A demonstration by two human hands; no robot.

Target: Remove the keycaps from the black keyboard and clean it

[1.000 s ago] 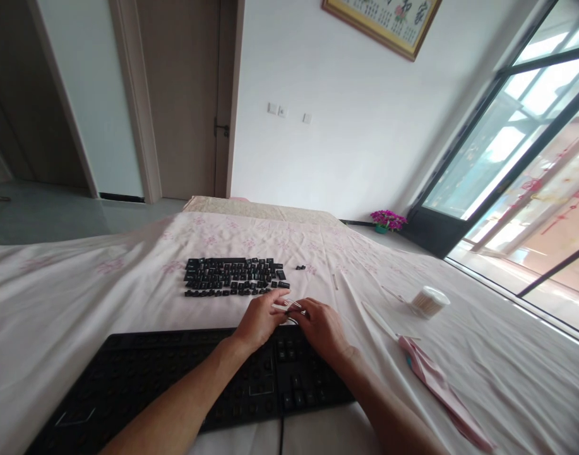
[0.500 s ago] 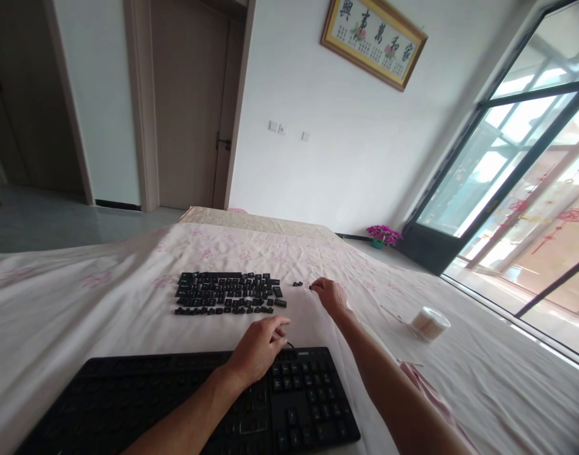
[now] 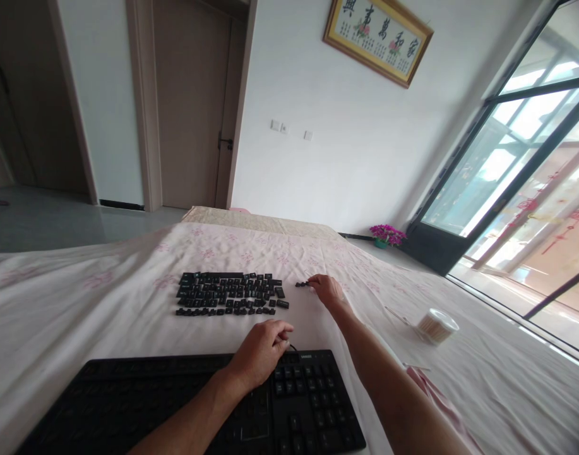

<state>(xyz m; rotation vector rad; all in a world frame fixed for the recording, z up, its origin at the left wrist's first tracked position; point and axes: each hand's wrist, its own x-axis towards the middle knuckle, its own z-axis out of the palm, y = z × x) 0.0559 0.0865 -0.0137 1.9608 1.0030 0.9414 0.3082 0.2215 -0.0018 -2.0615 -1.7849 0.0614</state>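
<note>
A pale sheet [image 3: 119,328], printed with pink flowers towards its far end, was spread over the whole surface and was creased in long folds. At the near edge a black keyboard [image 3: 289,411] was laid, with keys seen at its right end; much of the rest was covered by the left forearm. Its top edge was overlain by the left hand [image 3: 263,349], whose fingers were loosely bent and close together; whether anything was held in them could not be told.

Beyond the keyboard, loose keycaps [image 3: 230,292] were set out in rows on the sheet. To the right of these, a few caps [image 3: 301,284] were grouped apart, and there the right hand [image 3: 327,291] was placed, its fingertips drawn narrow at the group's end; whether a cap was gripped could not be told.

Further right, a clear tub [image 3: 437,326] was seen filled with swabs, with pink fabric [image 3: 441,404] nearer, partly hidden by the right forearm.

The room was bounded by a white wall [image 3: 289,183], on which a gold-framed picture [image 3: 378,39] was hung. A brown door [image 3: 189,107] was shut at left; purple flowers [image 3: 387,234] were placed beside the glazed door [image 3: 507,177] at right.
</note>
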